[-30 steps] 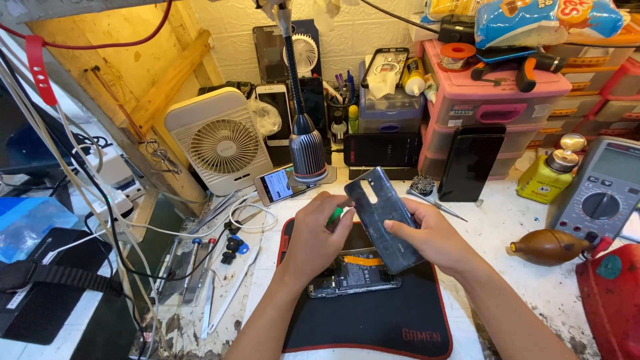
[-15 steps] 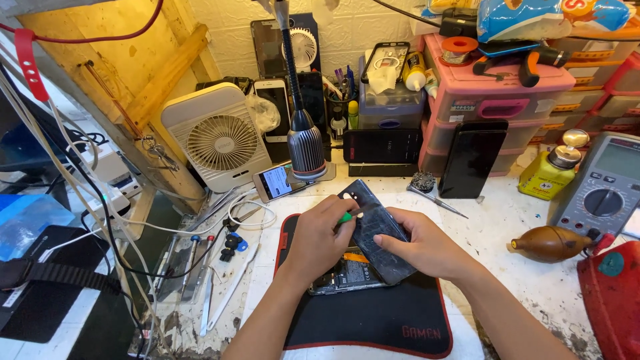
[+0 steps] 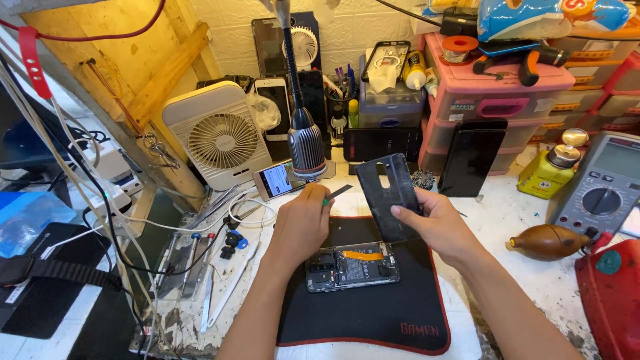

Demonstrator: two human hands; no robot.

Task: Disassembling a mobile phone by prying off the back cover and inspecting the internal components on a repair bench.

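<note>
Your right hand (image 3: 443, 223) pinches the dark back cover (image 3: 390, 197) by its lower edge, lifted at 12 o'clock above the opened phone (image 3: 352, 265) on the black mat (image 3: 363, 313). Your left hand (image 3: 303, 223) pinches a thin pry tool (image 3: 338, 193). I judge the cover light, thin and easily flexed; hold it by its edges.

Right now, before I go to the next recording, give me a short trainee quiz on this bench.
1. True or false: the opened phone lies on the black mat.
2. Which hand holds the dark back cover? A left, B right.
3. Fill in: the left hand grips a thin tool with a ___ handle.

Key: 1 true. 2 B, the right hand. 3 green.
</note>
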